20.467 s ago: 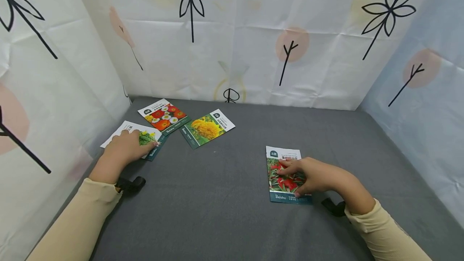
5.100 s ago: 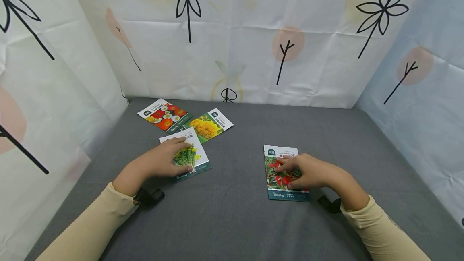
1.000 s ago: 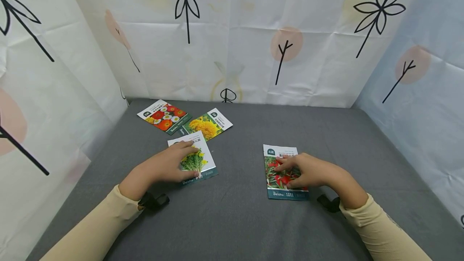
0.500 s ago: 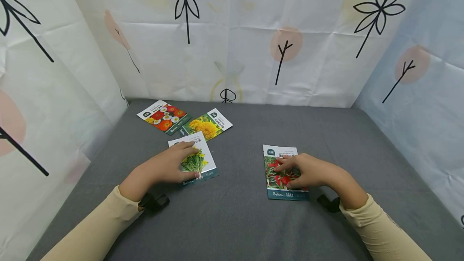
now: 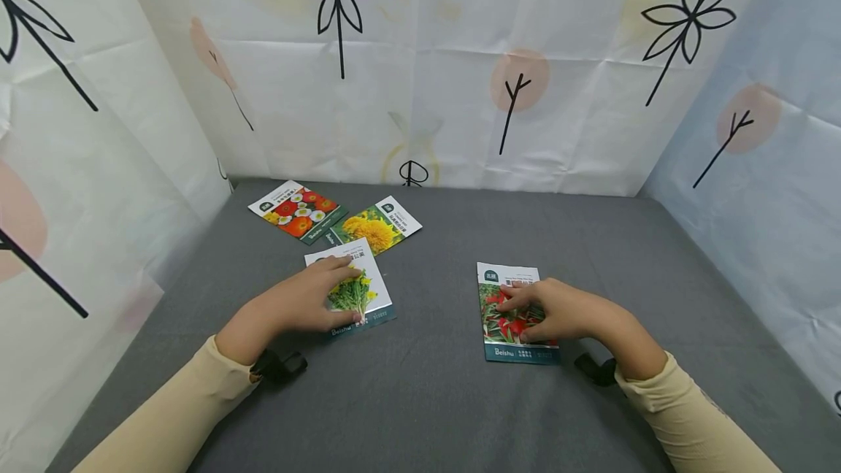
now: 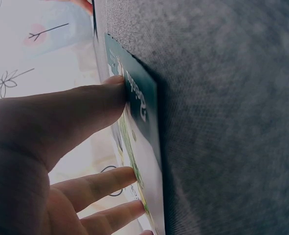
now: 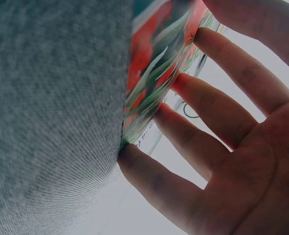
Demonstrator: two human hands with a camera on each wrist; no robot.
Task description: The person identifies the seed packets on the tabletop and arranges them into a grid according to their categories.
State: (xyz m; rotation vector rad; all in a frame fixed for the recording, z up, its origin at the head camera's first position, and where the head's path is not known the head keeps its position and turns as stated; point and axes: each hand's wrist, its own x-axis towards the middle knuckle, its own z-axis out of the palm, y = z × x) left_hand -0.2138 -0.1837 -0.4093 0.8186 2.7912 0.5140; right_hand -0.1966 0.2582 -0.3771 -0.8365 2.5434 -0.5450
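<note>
My left hand (image 5: pixel 298 303) rests its spread fingertips and thumb on a white seed packet (image 5: pixel 384 296) with a picture of leafy greens and small yellow flowers. In the left wrist view the thumb lies near the dark teal lower band of that packet (image 6: pixel 143 93). The packet's top edge overlaps a yellow-flower seed packet (image 5: pixel 374 228). My right hand (image 5: pixel 571 312) touches a red-flower seed packet (image 5: pixel 494 312) with spread fingertips. The right wrist view shows the fingertips along the face of this packet (image 7: pixel 156 63), which lies on the cloth. The palm is raised off it.
A seed packet with red, orange and white flowers (image 5: pixel 298 212) lies at the back left, its corner by the yellow-flower packet. Grey cloth (image 5: pixel 434 400) covers the table. White printed fabric (image 5: pixel 447 115) stands along the back and both sides.
Since the oldest frame, my left hand has moved the leafy-greens packet right and toward me, off the far-left spot. During the last second nothing visibly moves. The right hand stays on its packet.
</note>
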